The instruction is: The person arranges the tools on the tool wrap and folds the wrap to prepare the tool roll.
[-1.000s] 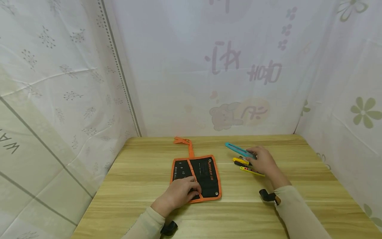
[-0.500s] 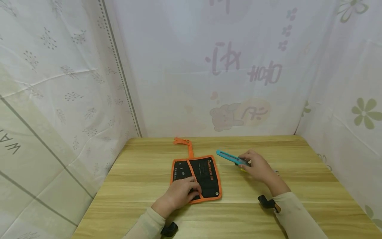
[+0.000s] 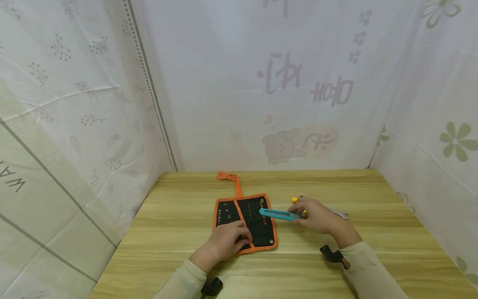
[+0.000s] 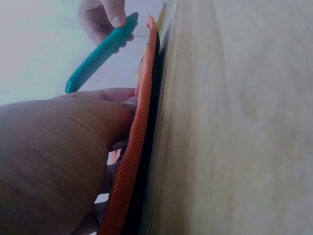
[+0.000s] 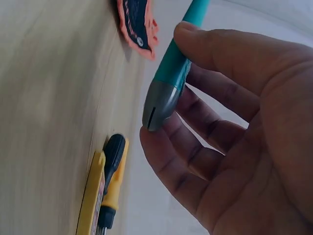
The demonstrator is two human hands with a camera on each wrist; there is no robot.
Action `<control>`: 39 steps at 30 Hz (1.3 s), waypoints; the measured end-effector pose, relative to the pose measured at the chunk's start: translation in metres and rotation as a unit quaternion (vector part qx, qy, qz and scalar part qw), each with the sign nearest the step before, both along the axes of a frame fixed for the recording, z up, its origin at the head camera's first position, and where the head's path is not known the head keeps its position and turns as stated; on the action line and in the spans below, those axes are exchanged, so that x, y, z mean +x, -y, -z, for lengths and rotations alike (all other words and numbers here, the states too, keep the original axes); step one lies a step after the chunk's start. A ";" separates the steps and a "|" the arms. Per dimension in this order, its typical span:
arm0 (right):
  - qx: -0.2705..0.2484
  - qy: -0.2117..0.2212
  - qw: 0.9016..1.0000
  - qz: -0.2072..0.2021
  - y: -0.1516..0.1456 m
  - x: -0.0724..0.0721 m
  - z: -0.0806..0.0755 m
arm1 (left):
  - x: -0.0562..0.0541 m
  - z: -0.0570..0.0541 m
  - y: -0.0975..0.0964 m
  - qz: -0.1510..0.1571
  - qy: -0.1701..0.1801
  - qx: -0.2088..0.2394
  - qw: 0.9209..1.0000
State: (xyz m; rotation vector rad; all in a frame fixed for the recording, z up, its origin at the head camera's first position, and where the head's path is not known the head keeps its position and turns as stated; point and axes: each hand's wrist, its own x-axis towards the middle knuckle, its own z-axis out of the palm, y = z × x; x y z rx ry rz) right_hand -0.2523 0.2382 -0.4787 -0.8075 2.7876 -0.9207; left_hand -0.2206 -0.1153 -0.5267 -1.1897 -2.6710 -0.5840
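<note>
My right hand (image 3: 315, 215) pinches a teal utility knife (image 3: 280, 214) with a grey end near the palm. The knife is in the air, its far end overlapping the right part of a black tool pouch (image 3: 257, 224) with orange trim. In the right wrist view, the thumb lies along the knife (image 5: 171, 68) and the fingers curl beneath it. My left hand (image 3: 224, 241) is at the pouch's lower left, curled fingertips pinching at the orange pocket edge. From the left wrist, the orange border (image 4: 134, 156) runs beside the left hand (image 4: 54, 156), whose fingertips are partly hidden.
Right of the pouch, partly behind the right hand, lie a yellow-handled tool (image 3: 294, 200) and a metal wrench end (image 3: 341, 214). The right wrist view shows a yellow cutter (image 5: 92, 196) beside a black-handled tool (image 5: 113, 154). An orange strap (image 3: 238, 187) trails toward the back edge.
My right hand has carried the utility knife left and toward me, from above the other tools to the pouch's right side. The left hand and pouch have stayed put.
</note>
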 end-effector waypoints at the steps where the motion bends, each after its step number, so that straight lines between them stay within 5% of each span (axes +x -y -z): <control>1: -0.002 -0.002 1.000 -0.007 0.002 0.001 0.000 | 0.000 0.000 0.000 0.000 -0.002 0.002 1.000; 21: 0.026 0.029 0.996 -0.084 0.022 0.007 0.013 | -0.001 0.002 0.000 -0.008 0.016 0.016 1.000; 39: 0.036 0.032 0.995 -0.084 0.021 0.010 0.015 | 0.000 0.001 -0.001 -0.010 0.015 0.015 1.000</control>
